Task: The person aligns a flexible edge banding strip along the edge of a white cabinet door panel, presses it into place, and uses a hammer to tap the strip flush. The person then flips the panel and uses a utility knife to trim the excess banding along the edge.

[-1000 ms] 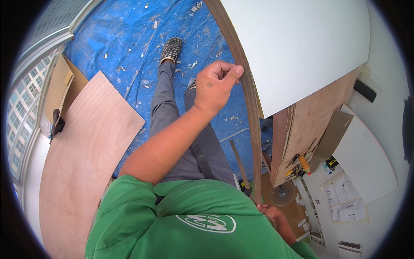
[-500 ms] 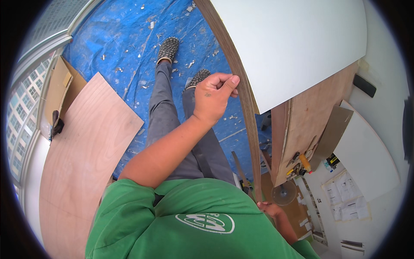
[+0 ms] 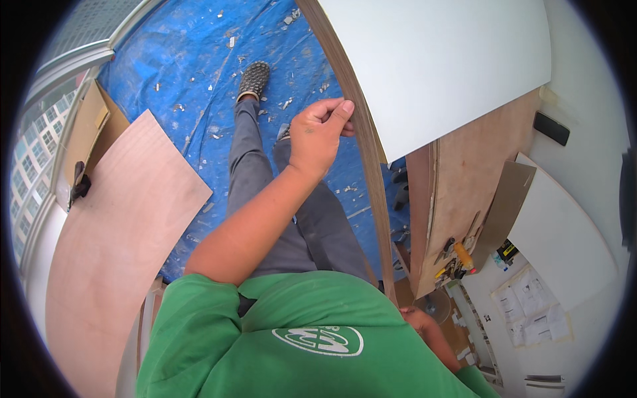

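Observation:
A long, narrow brown wood-grain strip runs from the top of the view down toward my waist. My left hand is closed on its left edge, thumb on top and fingers curled below. Close against my green shirt, my right hand is at the strip's near end; its fingers are partly hidden, but they look closed round it. Beyond the strip lies a large white panel, its near corner just right of the strip.
Blue sheeting strewn with scraps covers the floor. A plywood sheet leans at left near the window. At right, a wooden surface carries several tools. Beyond it are a phone, paper drawings and a white board.
The view has shifted slightly, and one foot has slipped mostly out of sight behind my left hand. Both hands keep their places on the strip.

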The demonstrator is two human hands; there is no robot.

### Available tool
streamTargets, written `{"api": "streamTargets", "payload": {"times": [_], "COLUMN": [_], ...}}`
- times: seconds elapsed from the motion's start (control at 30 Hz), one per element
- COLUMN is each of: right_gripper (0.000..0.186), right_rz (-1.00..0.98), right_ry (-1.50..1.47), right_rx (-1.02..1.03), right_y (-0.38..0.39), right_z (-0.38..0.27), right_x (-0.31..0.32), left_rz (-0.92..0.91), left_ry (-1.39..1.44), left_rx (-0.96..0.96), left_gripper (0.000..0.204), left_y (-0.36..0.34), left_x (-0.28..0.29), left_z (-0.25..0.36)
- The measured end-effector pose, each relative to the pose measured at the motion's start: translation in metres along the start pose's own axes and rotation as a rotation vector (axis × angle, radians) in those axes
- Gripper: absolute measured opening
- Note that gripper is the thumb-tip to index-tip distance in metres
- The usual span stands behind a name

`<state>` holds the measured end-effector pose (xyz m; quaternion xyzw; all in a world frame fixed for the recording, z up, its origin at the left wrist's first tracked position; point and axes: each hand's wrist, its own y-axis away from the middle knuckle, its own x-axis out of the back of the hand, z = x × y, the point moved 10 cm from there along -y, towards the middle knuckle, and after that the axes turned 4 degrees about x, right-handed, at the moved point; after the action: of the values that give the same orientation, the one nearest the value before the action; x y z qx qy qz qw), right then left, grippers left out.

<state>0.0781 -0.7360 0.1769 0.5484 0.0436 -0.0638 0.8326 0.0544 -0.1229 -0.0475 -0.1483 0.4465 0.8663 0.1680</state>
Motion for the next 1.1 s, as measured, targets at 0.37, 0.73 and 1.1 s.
{"api": "streamTargets", "payload": {"times": [0.37,0.73,1.1], "right_gripper": [0.041,0.039,0.028], "right_rz": [-0.011,-0.047,-0.006], "right_ry": [-0.108,-0.13,-0.164], "right_rx": [-0.014,0.104,0.132], "right_y": [0.012,-0.034,-0.062], "right_z": [-0.043,-0.03,-0.013], "right_x": [-0.001,-0.012,-0.01], "left_rz": [-0.065,-0.153,-0.18], "left_ry": [0.236,0.286,0.442], "left_rx": [0.167,0.177,0.322], "left_gripper": [0.026,0.026,0.026], "left_y": [0.036,0.056,0.097], "left_x": [-0.012,-0.024,-0.05], "left_z": [-0.051,-0.085,-0.128]}}
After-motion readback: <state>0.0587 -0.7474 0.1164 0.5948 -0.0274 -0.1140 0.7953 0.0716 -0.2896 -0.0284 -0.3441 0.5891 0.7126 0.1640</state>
